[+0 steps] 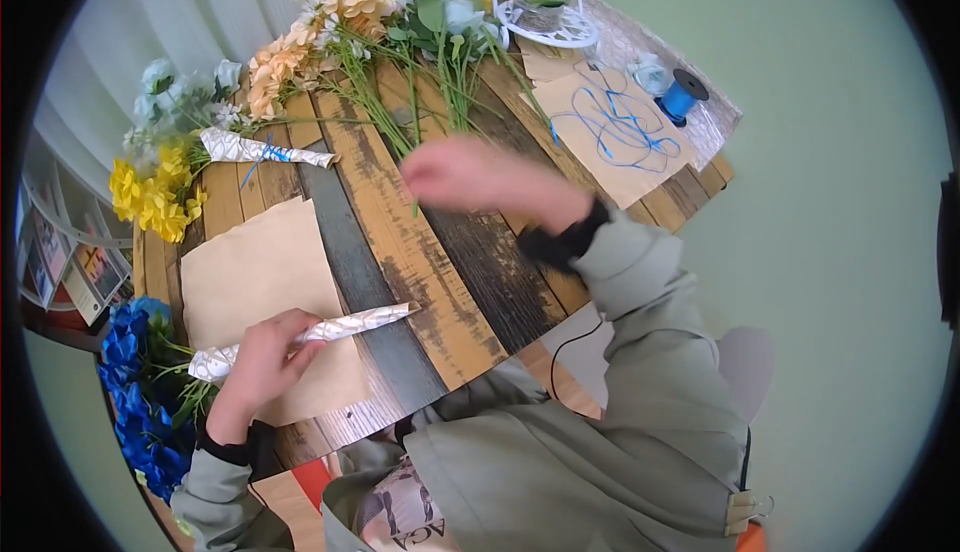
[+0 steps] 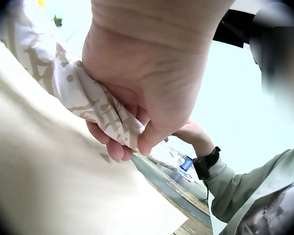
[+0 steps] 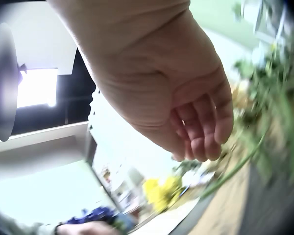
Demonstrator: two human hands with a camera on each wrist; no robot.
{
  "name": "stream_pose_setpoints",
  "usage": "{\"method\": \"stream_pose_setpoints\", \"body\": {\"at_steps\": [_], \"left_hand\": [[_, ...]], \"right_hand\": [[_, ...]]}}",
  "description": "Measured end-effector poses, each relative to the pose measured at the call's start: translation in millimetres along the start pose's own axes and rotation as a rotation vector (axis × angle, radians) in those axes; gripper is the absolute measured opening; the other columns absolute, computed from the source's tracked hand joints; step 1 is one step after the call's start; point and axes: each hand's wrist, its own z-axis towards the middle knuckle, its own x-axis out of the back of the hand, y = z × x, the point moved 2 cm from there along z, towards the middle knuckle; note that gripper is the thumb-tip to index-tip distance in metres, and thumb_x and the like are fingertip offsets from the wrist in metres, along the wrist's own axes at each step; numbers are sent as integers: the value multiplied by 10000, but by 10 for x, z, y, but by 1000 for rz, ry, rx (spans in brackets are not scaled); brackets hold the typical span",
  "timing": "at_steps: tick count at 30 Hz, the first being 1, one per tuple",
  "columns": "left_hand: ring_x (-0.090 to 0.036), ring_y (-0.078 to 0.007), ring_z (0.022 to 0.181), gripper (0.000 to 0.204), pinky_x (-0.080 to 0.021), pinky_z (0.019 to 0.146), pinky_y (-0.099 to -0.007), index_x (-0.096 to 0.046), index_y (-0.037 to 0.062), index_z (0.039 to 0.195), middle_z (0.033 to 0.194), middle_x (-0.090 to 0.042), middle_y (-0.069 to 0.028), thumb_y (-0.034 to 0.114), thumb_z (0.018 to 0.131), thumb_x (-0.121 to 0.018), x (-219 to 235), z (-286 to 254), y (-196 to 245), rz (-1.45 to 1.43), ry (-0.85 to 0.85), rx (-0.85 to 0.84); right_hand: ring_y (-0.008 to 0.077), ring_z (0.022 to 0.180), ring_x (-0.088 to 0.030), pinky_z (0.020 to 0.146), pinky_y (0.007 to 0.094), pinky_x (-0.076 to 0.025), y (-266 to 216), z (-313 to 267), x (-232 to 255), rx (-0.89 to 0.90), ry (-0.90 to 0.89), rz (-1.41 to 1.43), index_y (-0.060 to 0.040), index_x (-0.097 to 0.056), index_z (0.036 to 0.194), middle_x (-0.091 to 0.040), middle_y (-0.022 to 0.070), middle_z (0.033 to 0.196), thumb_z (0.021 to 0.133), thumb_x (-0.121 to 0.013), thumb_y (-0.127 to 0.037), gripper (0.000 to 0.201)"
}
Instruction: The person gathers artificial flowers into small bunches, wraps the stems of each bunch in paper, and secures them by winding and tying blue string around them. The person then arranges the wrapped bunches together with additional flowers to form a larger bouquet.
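My left hand (image 1: 265, 364) grips a rolled cone of white patterned wrapping paper (image 1: 362, 321) above a brown paper sheet (image 1: 255, 267). Blue flowers (image 1: 145, 412) spread from its wide end at the table's left side. In the left wrist view, the thumb and fingers close round the patterned wrap (image 2: 73, 88). Blurred in the head view, my right hand (image 1: 475, 177) is over the middle of the table, close to green flower stems (image 1: 380, 107). Its fingers (image 3: 202, 117) bend loosely with nothing between them in the right wrist view.
A wrapped bouquet (image 1: 265, 149) tied with blue ribbon lies at the far left, beside yellow flowers (image 1: 155, 197). Peach flowers (image 1: 285, 57) lie along the back. Loose blue ribbon (image 1: 620, 132), a ribbon spool (image 1: 683, 97) and a white stand (image 1: 548, 27) occupy the back right.
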Motion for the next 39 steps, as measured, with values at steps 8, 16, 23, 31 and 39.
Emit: {"method": "stream_pose_setpoints", "body": {"at_steps": [8, 16, 23, 31, 39], "left_hand": [[-616, -353, 751, 176, -497, 668, -388, -626, 17, 926, 844, -628, -158, 142, 802, -629, -36, 15, -50, -24, 23, -8], [-614, -343, 742, 188, -489, 660, -390, -629, 33, 921, 829, -630, -150, 169, 791, -640, -53, -8, -103, -9, 32, -13], [-614, -329, 698, 221, -482, 641, -386, -634, 41, 935, 788, -629, -152, 206, 789, -632, -49, -46, -129, -10, 30, -16], [-640, -287, 719, 263, -496, 662, -355, -645, 58, 966, 802, -649, -147, 219, 758, -637, 27, 31, -147, -35, 26, 40], [-595, -257, 670, 350, -464, 619, -333, -622, 56, 1003, 755, -623, -121, 229, 702, -662, 121, -60, -195, -94, 83, -39]], "right_hand": [[355, 876, -594, 733, 455, -463, 2187, -841, 889, -558, 273, -713, -55, -627, 875, -625, 177, 919, 744, -585, -150, 167], [365, 871, -593, 729, 461, -474, 2085, -655, 971, -394, 355, -637, -41, -594, 853, -628, 159, 914, 762, -537, -130, 139], [381, 791, -599, 685, 480, -463, 2154, -400, 1358, -528, 758, -572, -12, -553, 897, -612, 217, 835, 875, -504, -132, 131], [209, 893, -584, 783, 308, -458, -1391, 225, -70, 745, 19, 237, -65, -574, 961, -599, 71, 914, 873, -561, -145, 120], [273, 762, -520, 698, 376, -434, -1464, -284, -1221, 973, -159, -20, -44, -515, 805, -490, 104, 759, 727, -586, -69, 109]]}}
